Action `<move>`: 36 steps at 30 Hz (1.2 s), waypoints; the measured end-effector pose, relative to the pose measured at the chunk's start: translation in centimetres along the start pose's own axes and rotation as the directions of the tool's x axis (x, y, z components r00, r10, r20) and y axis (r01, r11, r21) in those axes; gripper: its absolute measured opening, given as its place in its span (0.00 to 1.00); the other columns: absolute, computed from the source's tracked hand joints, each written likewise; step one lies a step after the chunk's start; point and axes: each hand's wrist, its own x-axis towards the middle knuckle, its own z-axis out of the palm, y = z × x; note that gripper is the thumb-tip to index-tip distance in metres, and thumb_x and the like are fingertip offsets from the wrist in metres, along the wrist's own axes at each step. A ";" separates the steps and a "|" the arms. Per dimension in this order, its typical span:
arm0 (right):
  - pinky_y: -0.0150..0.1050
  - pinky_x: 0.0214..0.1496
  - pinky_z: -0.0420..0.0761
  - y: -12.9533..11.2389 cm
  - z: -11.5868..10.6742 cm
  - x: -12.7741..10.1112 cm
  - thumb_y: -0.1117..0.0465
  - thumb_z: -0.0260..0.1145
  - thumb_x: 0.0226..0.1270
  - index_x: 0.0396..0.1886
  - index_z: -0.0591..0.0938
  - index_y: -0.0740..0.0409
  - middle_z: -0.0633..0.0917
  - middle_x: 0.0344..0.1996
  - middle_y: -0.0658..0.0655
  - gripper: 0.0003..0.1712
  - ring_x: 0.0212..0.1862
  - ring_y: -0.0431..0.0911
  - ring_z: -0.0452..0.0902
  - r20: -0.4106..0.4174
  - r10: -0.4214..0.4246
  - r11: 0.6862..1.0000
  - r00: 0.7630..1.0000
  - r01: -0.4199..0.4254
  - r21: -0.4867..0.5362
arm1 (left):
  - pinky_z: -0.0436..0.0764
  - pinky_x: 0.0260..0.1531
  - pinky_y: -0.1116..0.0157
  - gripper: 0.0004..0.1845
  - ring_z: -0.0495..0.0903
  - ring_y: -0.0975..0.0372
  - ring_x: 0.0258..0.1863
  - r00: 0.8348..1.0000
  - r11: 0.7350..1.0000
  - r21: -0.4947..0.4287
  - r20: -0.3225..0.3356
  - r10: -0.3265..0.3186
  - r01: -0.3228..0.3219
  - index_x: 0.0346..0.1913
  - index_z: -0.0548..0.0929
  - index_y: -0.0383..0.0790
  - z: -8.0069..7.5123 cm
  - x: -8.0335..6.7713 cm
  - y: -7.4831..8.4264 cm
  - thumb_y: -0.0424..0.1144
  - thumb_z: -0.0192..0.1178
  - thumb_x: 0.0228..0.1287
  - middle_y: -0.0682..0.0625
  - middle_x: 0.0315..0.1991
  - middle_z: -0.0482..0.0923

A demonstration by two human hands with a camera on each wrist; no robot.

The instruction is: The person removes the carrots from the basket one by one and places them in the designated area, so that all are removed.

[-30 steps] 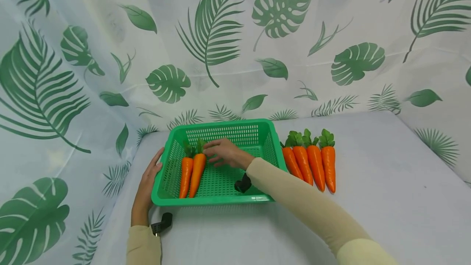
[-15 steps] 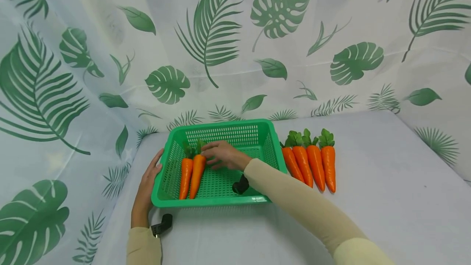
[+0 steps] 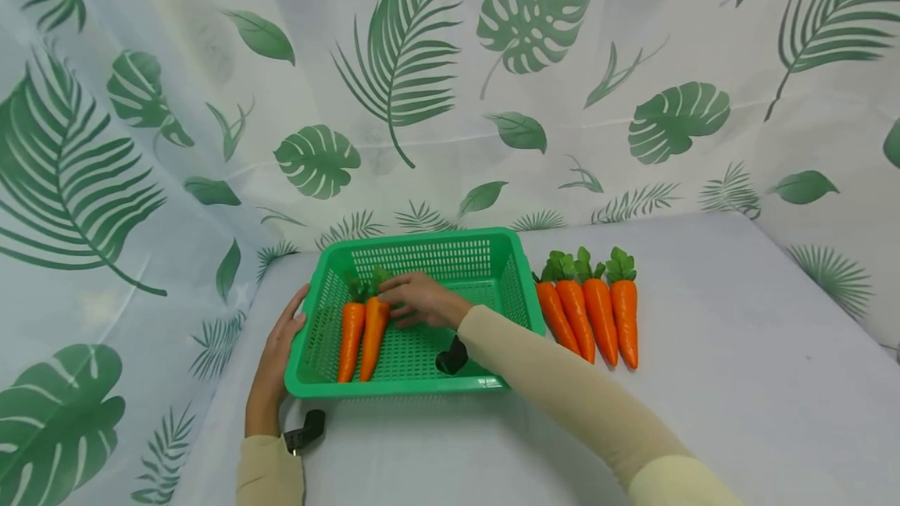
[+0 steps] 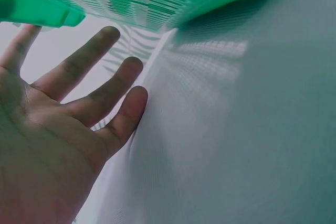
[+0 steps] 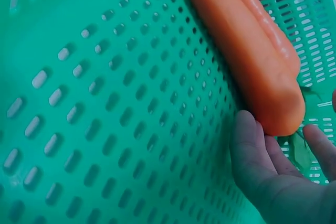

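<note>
A green plastic basket (image 3: 401,386) with slotted walls stands on the table. Inside it, toward the left, two orange carrots lie side by side: the left carrot (image 3: 351,342) and the right carrot (image 3: 374,338), leafy tops toward the back. My right hand (image 3: 422,299) is inside the basket at the top end of the right carrot. In the right wrist view its fingertips (image 5: 244,121) touch or nearly touch that carrot (image 5: 252,51) beside the stem, not wrapped round it. My left hand (image 3: 277,358) rests against the basket's outer left side, fingers spread and fairly straight in the left wrist view.
Several more carrots (image 3: 601,322) lie in a row on the white table (image 3: 724,334), just right of the basket. A leaf-printed curtain (image 3: 436,100) hangs behind and at the left. Small black wrist devices (image 3: 305,429) are on both wrists.
My right hand has shifted slightly left and toward me, closer to the right carrot's top. The left hand keeps its place on the basket. The head view has drifted a little.
</note>
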 end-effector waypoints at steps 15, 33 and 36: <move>0.60 0.62 0.80 0.0 1.3 0.6 0.65 0.69 0.77 0.70 0.80 0.66 0.84 0.57 0.64 0.25 0.58 0.62 0.81 -0.015 0.017 0.998 1.000 -0.017 0.054 | 0.76 0.53 0.69 0.31 0.68 0.58 0.64 1.000 1.000 -0.019 -0.004 0.009 -0.009 0.89 0.53 0.53 -0.1 -0.3 0.2 0.51 0.38 0.91 0.46 0.84 0.52; 0.61 0.64 0.79 0.2 2.0 0.5 0.70 0.68 0.74 0.74 0.77 0.66 0.80 0.65 0.67 0.29 0.65 0.66 0.77 -0.036 -0.015 0.998 0.999 0.017 0.065 | 0.76 0.55 0.70 0.31 0.66 0.54 0.67 1.000 1.000 0.009 -0.015 -0.009 0.009 0.88 0.54 0.57 0.2 -0.1 0.0 0.55 0.39 0.90 0.50 0.84 0.53; 0.60 0.63 0.80 0.3 2.0 0.5 0.71 0.68 0.74 0.73 0.78 0.66 0.80 0.64 0.67 0.29 0.64 0.65 0.78 -0.046 -0.014 0.998 0.999 0.017 0.057 | 0.75 0.56 0.70 0.31 0.65 0.55 0.68 1.000 1.000 0.014 -0.014 -0.009 0.009 0.88 0.54 0.58 0.2 -0.1 0.0 0.55 0.39 0.90 0.51 0.85 0.53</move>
